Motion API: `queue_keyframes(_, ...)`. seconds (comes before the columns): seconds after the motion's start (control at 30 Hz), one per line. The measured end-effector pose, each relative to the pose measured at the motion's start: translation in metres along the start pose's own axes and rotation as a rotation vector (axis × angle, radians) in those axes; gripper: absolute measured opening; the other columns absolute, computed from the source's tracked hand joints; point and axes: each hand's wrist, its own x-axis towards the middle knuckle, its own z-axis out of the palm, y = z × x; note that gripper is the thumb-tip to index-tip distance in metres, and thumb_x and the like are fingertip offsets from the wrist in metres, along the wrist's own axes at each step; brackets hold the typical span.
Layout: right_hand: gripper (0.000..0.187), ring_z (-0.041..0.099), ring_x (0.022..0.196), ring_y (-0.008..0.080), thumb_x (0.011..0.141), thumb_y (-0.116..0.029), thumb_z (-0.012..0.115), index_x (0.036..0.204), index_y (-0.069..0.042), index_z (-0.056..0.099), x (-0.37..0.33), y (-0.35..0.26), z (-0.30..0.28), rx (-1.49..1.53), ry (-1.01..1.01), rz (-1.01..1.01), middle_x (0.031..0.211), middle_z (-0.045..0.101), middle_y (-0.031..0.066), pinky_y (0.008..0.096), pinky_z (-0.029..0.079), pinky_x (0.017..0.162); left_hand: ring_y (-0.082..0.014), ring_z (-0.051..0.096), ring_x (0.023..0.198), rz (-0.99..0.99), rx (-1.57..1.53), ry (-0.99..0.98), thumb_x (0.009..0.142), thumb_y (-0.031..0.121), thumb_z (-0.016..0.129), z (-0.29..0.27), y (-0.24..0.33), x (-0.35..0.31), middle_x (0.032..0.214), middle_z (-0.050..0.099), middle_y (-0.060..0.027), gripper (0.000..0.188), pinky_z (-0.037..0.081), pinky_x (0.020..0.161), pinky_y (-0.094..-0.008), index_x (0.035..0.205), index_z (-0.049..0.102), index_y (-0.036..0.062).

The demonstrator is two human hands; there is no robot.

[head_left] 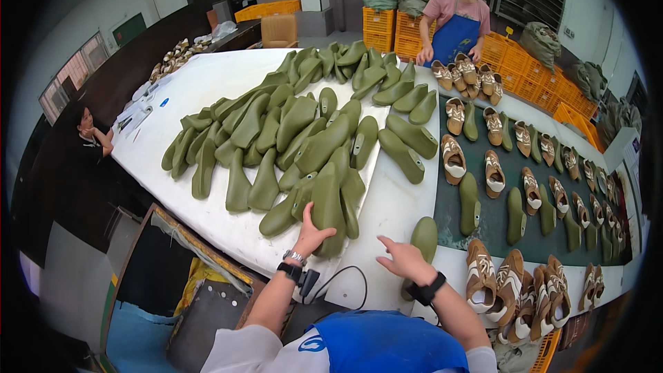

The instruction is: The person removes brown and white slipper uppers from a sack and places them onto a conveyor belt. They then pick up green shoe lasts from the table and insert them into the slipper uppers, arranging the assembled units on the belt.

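Green shoe lasts lie in a wide heap on the white table before me. My left hand is at the heap's near edge, closed around the lower part of an upright-looking shoe last, thumb on its left side. To the right, my right hand hovers over the white tabletop with index finger and thumb apart, holding nothing. Just behind it lies a single last, partly covered by the hand. A watch and a black band with a small device sit on my left wrist.
On the right, a dark green conveyor belt carries brown-and-white sneakers and lasts in rows. More sneakers stand along its near edge. A person in a blue apron works across; another person sits left. Orange crates line the back.
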Motion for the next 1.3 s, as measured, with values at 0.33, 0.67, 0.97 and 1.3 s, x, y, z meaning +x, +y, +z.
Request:
queue_keyframes(0.33,0.078,0.063,0.076,0.0399,0.084,-0.037,0.055,0.143,-0.007,0.014,0.133,-0.013,0.058,-0.034,0.014,0.167,0.083,0.064,0.0247,0.0479,0.049,0.069,-0.0258,0.054,0.099,-0.33,-1.295,-0.334,0.078,0.044,0.048,-0.024,-0.017,-0.045,0.123,0.046,-0.0209,0.073,0.049,0.078,-0.0343,0.132,0.037,-0.0045)
queue_keyframes(0.67,0.057,0.062,0.066,0.0405,0.084,-0.031,0.056,0.125,0.004,0.038,-0.017,0.017,0.027,0.22,0.062,0.223,0.072,0.063,0.0236,0.0472,0.049,0.064,-0.0263,0.05,0.104,-0.648,-1.652,-0.627,0.087,0.045,0.047,0.016,-0.026,-0.023,0.131,0.038,-0.023,0.073,0.047,0.083,-0.0362,0.139,0.026,-0.0007)
queue_keyframes(0.97,0.054,0.063,0.076,0.0366,0.083,-0.039,0.059,0.121,-0.003,0.047,-0.009,0.028,-0.001,-0.133,-0.182,0.266,0.079,0.064,0.0216,0.0445,0.051,0.068,-0.0374,0.053,0.11,-0.795,-1.615,-0.578,0.093,0.047,0.04,0.017,-0.053,-0.005,0.131,0.039,-0.0289,0.066,0.049,0.091,-0.0468,0.137,0.032,-0.0005)
queue_keyframes(1.3,0.079,0.054,0.107,0.0388,0.062,-0.042,0.071,0.131,-0.014,0.045,0.141,0.075,0.027,0.169,-0.06,0.46,0.116,0.054,0.0263,0.0406,0.046,0.091,-0.035,0.052,0.111,-0.826,-1.228,-0.202,0.097,0.036,0.044,0.01,-0.059,-0.028,0.126,0.05,-0.0175,0.045,0.045,0.094,-0.0508,0.13,0.042,0.0064)
